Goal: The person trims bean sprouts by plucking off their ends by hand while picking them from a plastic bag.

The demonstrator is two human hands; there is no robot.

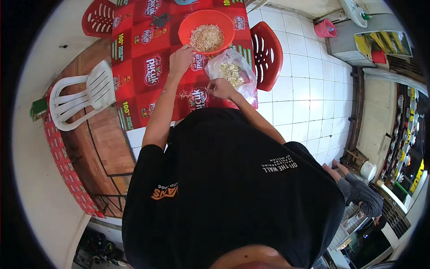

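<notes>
My left hand is at the near left rim of a red plastic basin, its fingers drawn together; what they hold, if anything, is too small to make out. A heap of bean sprouts lies in the basin. Nearer to me, my right hand is closed in a pinch beside a clear plastic bag. More bean sprouts show inside the bag's opening. Whatever is between the right fingertips is hidden. Small scraps lie on the red tablecloth between my arms.
Red plastic chairs stand at the table's sides, and a white chair is at the left. A dark object lies on the tablecloth left of the basin. Another person is bent over at far right, beyond the white tiled floor.
</notes>
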